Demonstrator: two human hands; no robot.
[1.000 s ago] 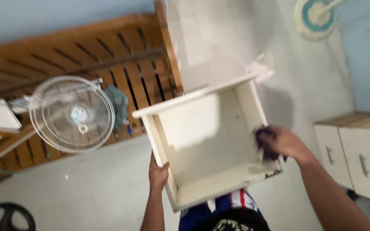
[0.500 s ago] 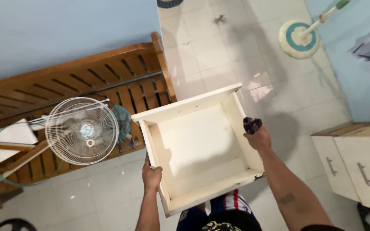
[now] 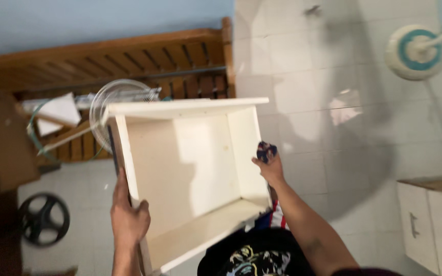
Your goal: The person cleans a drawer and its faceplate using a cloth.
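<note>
My left hand grips the white drawer's side; my right hand clutches a dark cloth at its outer wall. Inside looks clean, outside probably left.

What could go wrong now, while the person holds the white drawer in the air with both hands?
The left hand grips only the thin side wall of the drawer, so it might slip or tilt. The right hand also holds a dark cloth, which probably weakens its grip on the other wall. If the drawer drops, it could hit the person's legs or the tiled floor; the fan behind it is also close.
</note>
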